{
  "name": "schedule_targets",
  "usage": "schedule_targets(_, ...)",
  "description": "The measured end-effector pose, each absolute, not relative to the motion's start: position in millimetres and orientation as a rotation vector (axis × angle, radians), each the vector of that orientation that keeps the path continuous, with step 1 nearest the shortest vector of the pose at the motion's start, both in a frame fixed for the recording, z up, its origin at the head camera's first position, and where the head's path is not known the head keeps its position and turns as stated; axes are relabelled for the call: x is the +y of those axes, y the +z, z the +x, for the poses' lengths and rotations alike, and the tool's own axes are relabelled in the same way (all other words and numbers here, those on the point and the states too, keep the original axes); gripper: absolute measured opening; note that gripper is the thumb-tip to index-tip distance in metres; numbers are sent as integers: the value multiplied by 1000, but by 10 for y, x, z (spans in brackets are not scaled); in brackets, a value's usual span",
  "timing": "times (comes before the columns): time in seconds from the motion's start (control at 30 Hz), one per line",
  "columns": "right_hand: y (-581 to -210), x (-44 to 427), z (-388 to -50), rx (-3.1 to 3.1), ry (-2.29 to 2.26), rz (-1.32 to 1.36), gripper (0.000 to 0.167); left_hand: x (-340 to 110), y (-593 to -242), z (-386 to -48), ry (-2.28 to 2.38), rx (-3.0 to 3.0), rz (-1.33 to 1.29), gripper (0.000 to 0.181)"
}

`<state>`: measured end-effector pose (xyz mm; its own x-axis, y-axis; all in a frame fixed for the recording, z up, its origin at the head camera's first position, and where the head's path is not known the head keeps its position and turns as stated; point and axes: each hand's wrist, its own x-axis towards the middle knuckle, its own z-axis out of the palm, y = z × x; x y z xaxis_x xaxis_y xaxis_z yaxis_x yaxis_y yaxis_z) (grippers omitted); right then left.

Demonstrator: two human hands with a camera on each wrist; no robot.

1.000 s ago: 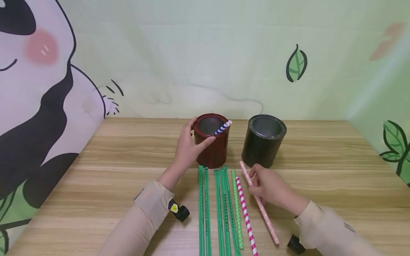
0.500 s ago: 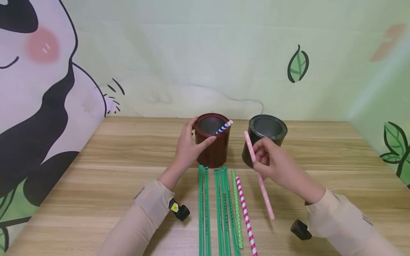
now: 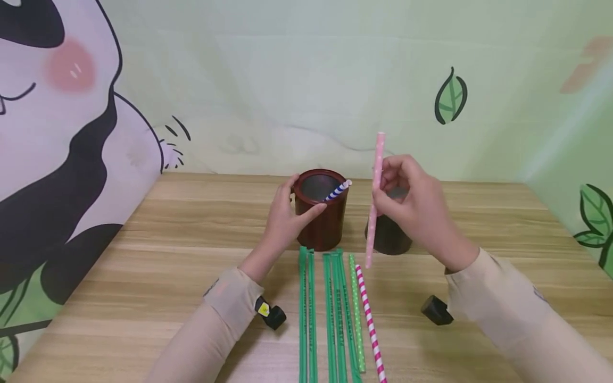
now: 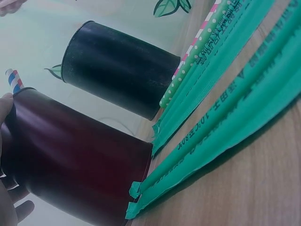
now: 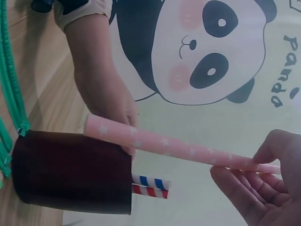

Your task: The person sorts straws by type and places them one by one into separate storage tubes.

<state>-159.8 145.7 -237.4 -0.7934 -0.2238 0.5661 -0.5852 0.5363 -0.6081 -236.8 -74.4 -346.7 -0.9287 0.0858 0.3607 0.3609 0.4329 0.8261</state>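
Note:
My left hand (image 3: 282, 218) grips the dark red cup (image 3: 323, 231) from its left side, thumb on the front near the rim. Out of that cup stick a blue-and-white striped straw (image 5: 153, 182) and a red-and-white striped straw (image 5: 149, 190), both plain in the right wrist view. Between thumb and fingers, my right hand (image 3: 423, 207) pinches a pink paper straw (image 3: 371, 223) with white stars. It is held nearly upright in the air, right of the red cup and in front of the black cup (image 3: 392, 236). The right hand hides much of the black cup in the head view.
Several green-wrapped straws (image 3: 303, 308) lie in a row on the wooden table (image 3: 182, 255). To their right are a green dotted straw (image 3: 356, 319) and a pink-and-white striped straw (image 3: 371, 330). A printed cloth wall (image 3: 268, 90) stands behind the table.
My right hand has lifted the pink straw off the table, raising it and turning it from slanted to nearly upright. The left hand stays on the red cup.

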Motion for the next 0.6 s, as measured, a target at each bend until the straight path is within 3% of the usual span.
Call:
schedule_targets(0.3, -2280, 1299, -1800, -2105, 1287, 592, 30, -738, -3497, -2377, -1475, -2410, -390, 87)
schedule_targets(0.6, -2441, 1158, -2028, -1932, 1428, 562, 24, -744, -3489, -2361, -1465, -2411, -390, 87)
